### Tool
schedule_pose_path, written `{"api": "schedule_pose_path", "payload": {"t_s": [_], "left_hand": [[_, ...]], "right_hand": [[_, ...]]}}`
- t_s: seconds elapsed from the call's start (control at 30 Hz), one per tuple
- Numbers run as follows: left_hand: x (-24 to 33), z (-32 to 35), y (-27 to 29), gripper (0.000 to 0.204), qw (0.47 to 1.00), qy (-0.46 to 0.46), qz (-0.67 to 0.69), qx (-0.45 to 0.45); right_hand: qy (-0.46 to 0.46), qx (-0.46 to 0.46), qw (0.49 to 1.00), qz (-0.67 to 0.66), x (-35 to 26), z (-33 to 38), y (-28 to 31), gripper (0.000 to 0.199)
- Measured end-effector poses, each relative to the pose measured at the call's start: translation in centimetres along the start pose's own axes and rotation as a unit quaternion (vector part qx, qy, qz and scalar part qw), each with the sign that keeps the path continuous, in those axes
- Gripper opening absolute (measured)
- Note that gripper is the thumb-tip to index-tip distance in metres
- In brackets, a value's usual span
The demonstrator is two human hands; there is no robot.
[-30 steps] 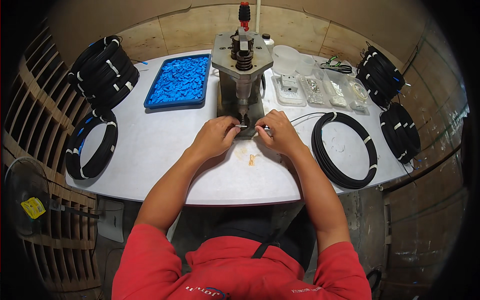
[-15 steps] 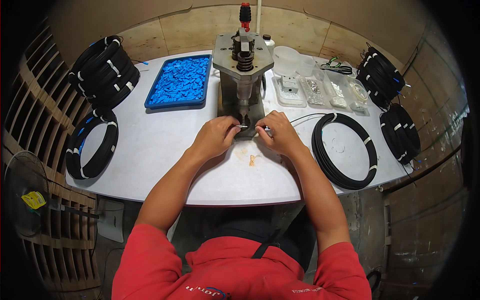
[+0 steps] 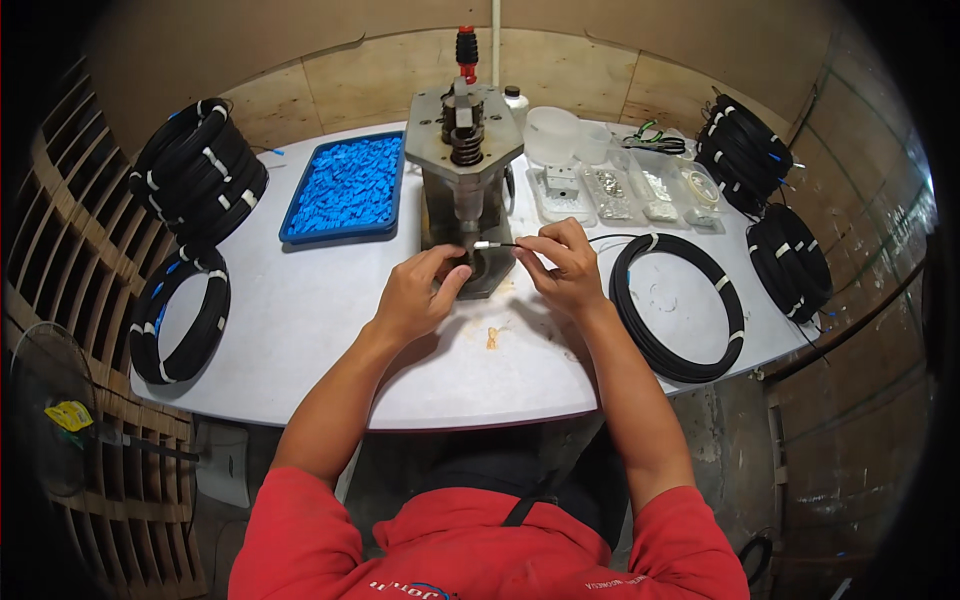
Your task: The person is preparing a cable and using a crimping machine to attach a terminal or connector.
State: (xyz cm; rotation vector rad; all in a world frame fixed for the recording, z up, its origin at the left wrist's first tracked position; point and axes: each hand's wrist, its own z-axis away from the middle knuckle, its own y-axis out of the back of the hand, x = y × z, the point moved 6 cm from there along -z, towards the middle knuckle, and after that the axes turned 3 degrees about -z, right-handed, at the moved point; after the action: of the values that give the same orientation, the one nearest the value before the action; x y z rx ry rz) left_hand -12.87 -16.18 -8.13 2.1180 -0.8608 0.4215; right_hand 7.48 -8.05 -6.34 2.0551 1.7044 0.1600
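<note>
A black cable [image 3: 508, 245] with a light metallic end fitting [image 3: 486, 245] is pinched between the thumb and fingers of my right hand [image 3: 566, 268]. The fitting points left, in front of the column of a bench press [image 3: 465, 135]. My left hand [image 3: 418, 293] is beside the press base, its thumb and index finger apart, with nothing visible between them. A gap separates its fingertips from the fitting. Behind my right hand the cable runs toward a black cable coil [image 3: 735, 318] lying on the table. My left fingertips partly cover the press base.
A blue tray [image 3: 290, 238] of small blue pieces is left of the press. Stacked black coils [image 3: 205, 165] and a single coil [image 3: 200, 345] lie farther left. Clear boxes of small parts [image 3: 612, 195] stand at the back right, near more coils [image 3: 790, 262].
The fitting has come away from the press's working area, held by my right hand alone. My left hand has drawn back and its fingers have parted. The view has shifted slightly.
</note>
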Motion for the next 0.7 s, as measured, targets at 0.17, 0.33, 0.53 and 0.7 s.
{"api": "schedule_pose_path", "payload": {"t_s": [0.17, 0.33, 0.53, 0.7], "left_hand": [[1.4, 0.0, 0.1, 0.018, 0.999, -0.030, 0.011, 0.014], [3.7, -0.5, -0.8, 0.007, 0.997, -0.067, 0.045, -0.008], [8.1, -2.9, -2.3, 0.006, 0.987, -0.107, 0.096, -0.075], [11.1, -7.3, -3.8, 0.006, 0.980, -0.125, 0.147, -0.057]], "right_hand": [[-0.003, 0.135, 0.991, 0.002, 0.6, -1.5, 4.2, 0.019], [-0.119, 0.238, 0.964, -0.032, 3.3, -2.3, 7.7, 0.016], [-0.272, 0.271, 0.898, -0.217, 7.7, -4.4, 8.3, 0.026], [-0.334, 0.210, 0.864, -0.312, 10.2, -6.6, 8.0, 0.035]]}}
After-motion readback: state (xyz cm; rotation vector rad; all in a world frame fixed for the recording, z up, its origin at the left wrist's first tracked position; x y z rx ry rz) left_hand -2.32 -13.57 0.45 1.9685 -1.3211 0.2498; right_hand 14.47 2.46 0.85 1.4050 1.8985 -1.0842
